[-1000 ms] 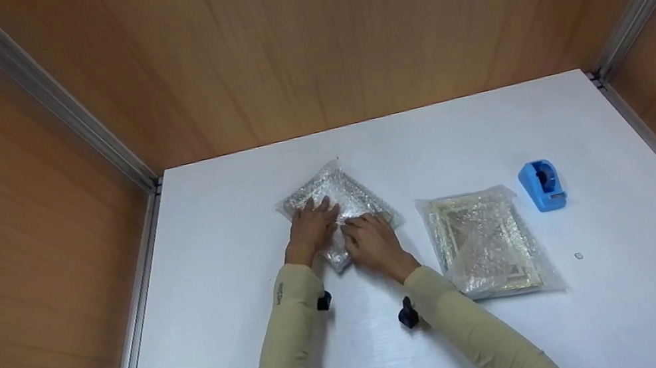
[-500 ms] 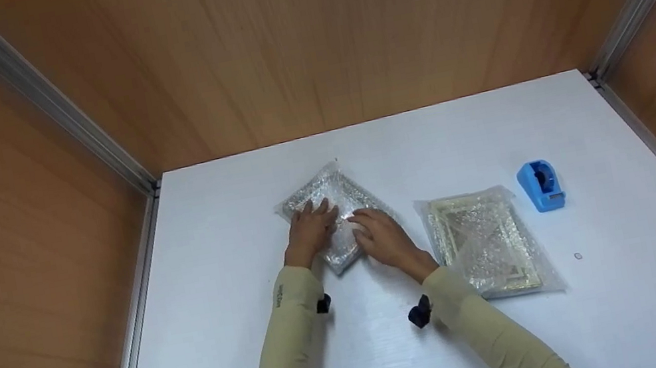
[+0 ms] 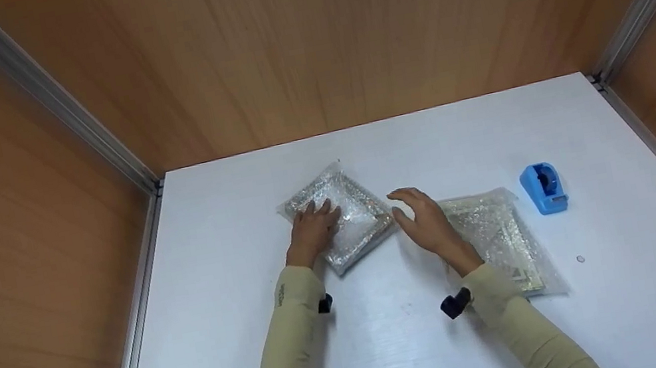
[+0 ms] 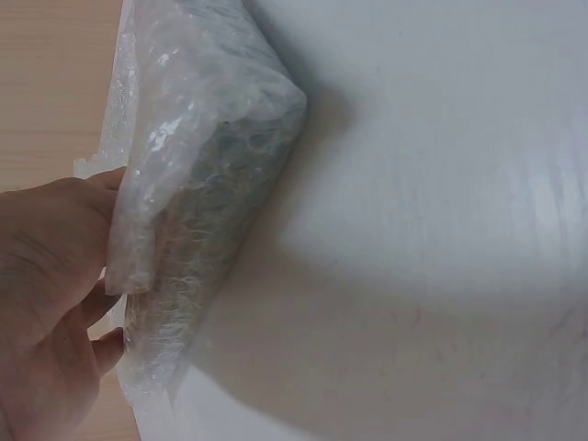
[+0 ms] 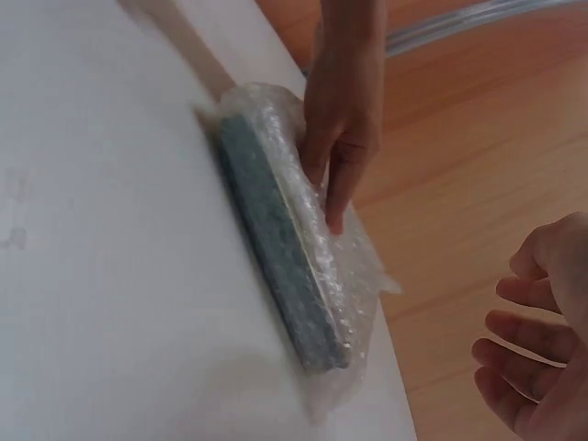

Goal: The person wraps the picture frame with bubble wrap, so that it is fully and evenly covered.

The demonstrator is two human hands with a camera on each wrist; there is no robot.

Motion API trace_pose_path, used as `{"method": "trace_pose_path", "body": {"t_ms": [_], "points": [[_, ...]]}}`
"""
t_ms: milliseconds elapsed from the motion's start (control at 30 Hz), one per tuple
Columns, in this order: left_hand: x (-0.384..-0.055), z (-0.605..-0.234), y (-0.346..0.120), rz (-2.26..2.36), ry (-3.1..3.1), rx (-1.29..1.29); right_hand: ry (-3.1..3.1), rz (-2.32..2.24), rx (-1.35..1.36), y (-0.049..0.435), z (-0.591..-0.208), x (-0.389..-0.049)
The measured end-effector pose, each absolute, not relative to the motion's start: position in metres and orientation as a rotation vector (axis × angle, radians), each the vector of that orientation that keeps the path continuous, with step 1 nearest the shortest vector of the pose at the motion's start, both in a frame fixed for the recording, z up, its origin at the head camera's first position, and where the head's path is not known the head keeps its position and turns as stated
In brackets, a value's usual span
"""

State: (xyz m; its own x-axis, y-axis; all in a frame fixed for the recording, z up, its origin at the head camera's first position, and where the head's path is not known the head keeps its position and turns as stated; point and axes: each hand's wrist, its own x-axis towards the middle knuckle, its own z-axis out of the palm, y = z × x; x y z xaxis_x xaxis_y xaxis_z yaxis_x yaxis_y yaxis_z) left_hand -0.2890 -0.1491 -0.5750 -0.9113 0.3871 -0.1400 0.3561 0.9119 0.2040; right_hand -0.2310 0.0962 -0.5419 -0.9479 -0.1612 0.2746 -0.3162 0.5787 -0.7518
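A bubble-wrapped flat package [image 3: 360,215], its wrapped frame-like edges showing, lies turned at an angle on the white table. My left hand [image 3: 313,234] rests on top of it with fingers spread. In the left wrist view, the left hand [image 4: 46,285] is beside the package's wrap [image 4: 202,101], its fingertips partly hidden by it. My right hand [image 3: 429,223] is held off the package's right corner, fingers loosely bent, with nothing in them. The right wrist view shows the right hand [image 5: 542,340] apart from the wrapped package [image 5: 285,239].
To the right lies a second bubble-wrapped picture frame [image 3: 509,233], partly behind the right hand and forearm. Past it stands a blue tape dispenser [image 3: 544,190]. A small clear scrap [image 3: 580,259] is on the table [image 3: 228,228]. Wooden walls [image 3: 310,45] enclose the back and sides.
My right hand has lifted off the bubble-wrapped package and moved right, towards the second wrapped frame. The left hand stays on the package.
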Motion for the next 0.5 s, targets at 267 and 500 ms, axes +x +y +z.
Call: {"method": "trace_pose_path", "body": {"t_ms": [267, 500], "points": [[-0.287, -0.575, -0.151, 0.301, 2.89, 0.555, -2.518, 1.447, 0.331, 0.139, -0.531, -0.224], [-0.287, -0.577, -0.151, 0.315, 2.884, 0.563, -2.462, 1.464, 0.206, 0.178, -0.53, -0.22]]}}
